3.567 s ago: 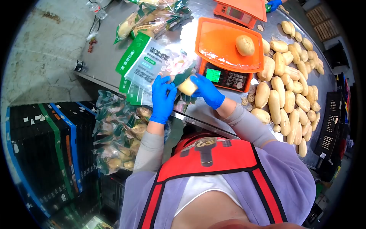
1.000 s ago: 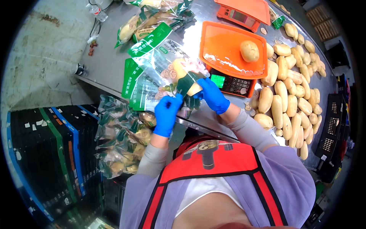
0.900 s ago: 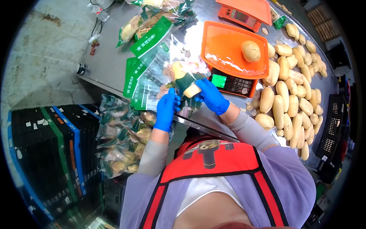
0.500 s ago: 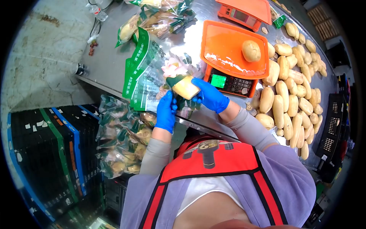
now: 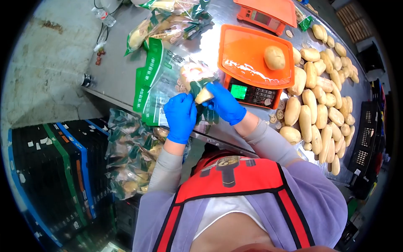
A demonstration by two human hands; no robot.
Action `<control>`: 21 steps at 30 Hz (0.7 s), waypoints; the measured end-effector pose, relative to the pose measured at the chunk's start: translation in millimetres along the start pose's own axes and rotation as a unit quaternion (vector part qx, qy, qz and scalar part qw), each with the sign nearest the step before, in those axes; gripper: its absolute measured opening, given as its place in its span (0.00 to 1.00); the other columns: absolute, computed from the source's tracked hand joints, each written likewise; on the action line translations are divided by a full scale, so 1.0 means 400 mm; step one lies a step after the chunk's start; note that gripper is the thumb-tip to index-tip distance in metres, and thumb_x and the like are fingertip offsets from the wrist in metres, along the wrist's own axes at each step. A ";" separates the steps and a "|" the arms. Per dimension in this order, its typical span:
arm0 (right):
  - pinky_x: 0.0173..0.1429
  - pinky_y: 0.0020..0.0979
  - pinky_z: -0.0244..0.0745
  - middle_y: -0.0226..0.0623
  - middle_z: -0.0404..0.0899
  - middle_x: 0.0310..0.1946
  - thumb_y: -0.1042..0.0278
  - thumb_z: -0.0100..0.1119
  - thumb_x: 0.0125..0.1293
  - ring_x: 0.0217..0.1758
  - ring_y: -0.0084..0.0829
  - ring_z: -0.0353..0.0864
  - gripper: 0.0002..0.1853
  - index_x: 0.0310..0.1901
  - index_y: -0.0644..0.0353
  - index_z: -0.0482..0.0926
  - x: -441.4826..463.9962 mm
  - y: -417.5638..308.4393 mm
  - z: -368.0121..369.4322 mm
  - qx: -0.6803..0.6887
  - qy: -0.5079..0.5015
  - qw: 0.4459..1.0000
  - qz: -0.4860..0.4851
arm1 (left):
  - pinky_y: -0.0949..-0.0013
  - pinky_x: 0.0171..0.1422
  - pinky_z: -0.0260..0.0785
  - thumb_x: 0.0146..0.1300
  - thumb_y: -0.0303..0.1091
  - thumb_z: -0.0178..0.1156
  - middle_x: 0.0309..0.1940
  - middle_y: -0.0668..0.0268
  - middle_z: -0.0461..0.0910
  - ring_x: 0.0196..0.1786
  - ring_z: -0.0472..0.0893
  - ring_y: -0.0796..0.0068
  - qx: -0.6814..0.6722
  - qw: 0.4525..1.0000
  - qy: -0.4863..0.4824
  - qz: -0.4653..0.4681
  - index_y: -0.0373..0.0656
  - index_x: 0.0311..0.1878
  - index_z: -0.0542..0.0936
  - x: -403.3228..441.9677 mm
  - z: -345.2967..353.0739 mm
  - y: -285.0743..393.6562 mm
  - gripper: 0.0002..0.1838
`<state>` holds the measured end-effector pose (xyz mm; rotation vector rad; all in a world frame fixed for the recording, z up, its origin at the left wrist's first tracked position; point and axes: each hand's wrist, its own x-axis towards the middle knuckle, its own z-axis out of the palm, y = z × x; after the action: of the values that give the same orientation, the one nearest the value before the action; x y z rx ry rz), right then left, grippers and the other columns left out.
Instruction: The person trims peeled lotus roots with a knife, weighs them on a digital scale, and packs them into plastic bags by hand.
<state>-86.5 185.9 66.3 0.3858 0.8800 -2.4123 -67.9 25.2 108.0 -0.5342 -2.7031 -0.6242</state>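
Note:
My left hand (image 5: 181, 117), in a blue glove, is closed at the lower edge of a printed plastic bag (image 5: 172, 63) with a green top. My right hand (image 5: 226, 103), also gloved, grips a pale lotus root piece (image 5: 204, 96) at the mouth of that bag. Another root piece seems to lie inside, partly hidden by the flower print. More flat bags (image 5: 140, 90) lie under it. Beside my right hand stands an orange scale (image 5: 235, 50) with a lit green display, and one round root piece (image 5: 274, 58) rests on its tray.
Many lotus roots (image 5: 310, 103) cover the table's right side. Filled bags (image 5: 170, 25) lie at the back, near a second orange scale (image 5: 268, 14). Below the table edge are more filled bags (image 5: 130, 155) and dark crates (image 5: 46, 176). A bottle (image 5: 104, 17) is at upper left.
My left hand has moved slightly up and closed at the bag edge. The root piece in my right hand has tilted and shifted slightly, and the bag's green top has come down.

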 end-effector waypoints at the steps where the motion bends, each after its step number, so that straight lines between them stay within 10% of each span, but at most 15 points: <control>1: 0.43 0.29 0.75 0.34 0.76 0.48 0.54 0.53 0.63 0.48 0.30 0.77 0.23 0.55 0.61 0.70 0.008 0.003 -0.010 -0.224 0.010 0.965 -0.133 | 0.57 0.34 0.64 0.51 0.30 0.57 0.28 0.58 0.75 0.32 0.74 0.55 -0.015 1.000 0.008 0.000 0.41 0.34 0.77 0.005 -0.003 0.007 0.07; 2: 0.43 0.31 0.75 0.35 0.77 0.48 0.55 0.54 0.62 0.48 0.32 0.77 0.24 0.53 0.64 0.71 0.011 0.004 -0.016 -0.433 0.020 0.865 -0.254 | 0.57 0.34 0.64 0.51 0.30 0.57 0.28 0.58 0.75 0.32 0.74 0.55 -0.016 1.000 0.008 0.000 0.41 0.34 0.77 0.006 0.003 0.010 0.07; 4: 0.49 0.34 0.73 0.39 0.76 0.49 0.58 0.56 0.59 0.50 0.35 0.76 0.22 0.50 0.66 0.73 -0.006 -0.046 0.002 -0.605 -0.001 0.790 -0.096 | 0.57 0.33 0.64 0.52 0.30 0.57 0.28 0.58 0.75 0.31 0.75 0.55 -0.067 0.994 0.070 0.044 0.41 0.34 0.77 0.015 0.026 0.008 0.07; 6: 0.29 0.33 0.71 0.32 0.79 0.33 0.63 0.54 0.62 0.27 0.28 0.77 0.15 0.46 0.64 0.74 0.041 0.004 -0.060 -0.611 -0.002 0.785 -0.100 | 0.57 0.33 0.65 0.53 0.30 0.57 0.27 0.58 0.75 0.30 0.74 0.55 -0.107 0.993 0.028 0.044 0.41 0.35 0.77 -0.006 0.039 0.018 0.07; 9: 0.41 0.30 0.73 0.33 0.77 0.40 0.65 0.53 0.65 0.38 0.28 0.78 0.15 0.50 0.64 0.73 0.035 0.024 0.017 -0.276 -0.044 0.944 -0.176 | 0.57 0.32 0.65 0.54 0.29 0.56 0.26 0.57 0.74 0.29 0.74 0.54 -0.170 0.985 0.016 0.025 0.41 0.35 0.77 -0.052 0.069 0.062 0.06; 12: 0.51 0.30 0.73 0.38 0.77 0.46 0.65 0.51 0.67 0.45 0.30 0.78 0.16 0.52 0.65 0.72 0.054 0.048 0.012 0.002 -0.023 0.991 -0.130 | 0.57 0.32 0.64 0.56 0.28 0.56 0.26 0.56 0.74 0.29 0.74 0.54 -0.197 0.980 0.040 -0.006 0.40 0.33 0.76 -0.062 0.062 0.061 0.04; 15: 0.53 0.32 0.71 0.42 0.76 0.47 0.69 0.54 0.59 0.48 0.32 0.76 0.22 0.55 0.65 0.69 0.070 0.039 -0.017 -0.475 -0.047 0.866 -0.146 | 0.57 0.35 0.65 0.56 0.28 0.54 0.26 0.57 0.74 0.31 0.75 0.54 -0.141 0.989 0.038 -0.005 0.41 0.33 0.76 -0.023 0.046 0.024 0.03; 18: 0.52 0.31 0.72 0.44 0.75 0.50 0.67 0.57 0.57 0.50 0.32 0.75 0.26 0.58 0.67 0.67 0.067 -0.006 0.001 -0.618 -0.116 0.772 -0.093 | 0.57 0.37 0.66 0.56 0.28 0.53 0.27 0.57 0.75 0.32 0.75 0.54 -0.214 0.976 0.051 0.009 0.41 0.33 0.76 -0.018 0.045 0.023 0.04; 20: 0.54 0.31 0.71 0.41 0.74 0.53 0.68 0.54 0.62 0.51 0.32 0.75 0.25 0.60 0.66 0.65 0.175 0.074 -0.070 -0.307 -0.105 0.943 -0.074 | 0.58 0.39 0.67 0.56 0.27 0.55 0.30 0.56 0.76 0.34 0.75 0.53 -0.293 0.953 -0.044 0.071 0.40 0.34 0.77 -0.064 0.073 0.047 0.04; 21: 0.56 0.29 0.71 0.39 0.73 0.54 0.67 0.50 0.67 0.53 0.32 0.74 0.24 0.62 0.65 0.63 0.129 0.067 0.004 0.107 -0.165 0.980 -0.031 | 0.60 0.42 0.68 0.56 0.27 0.56 0.32 0.57 0.76 0.37 0.75 0.54 -0.291 0.955 -0.033 0.037 0.40 0.36 0.77 -0.092 0.082 0.089 0.05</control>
<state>-113.2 147.7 31.8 0.0295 0.4941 -2.5381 -27.7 60.0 78.5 -0.8008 -2.5153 -1.4156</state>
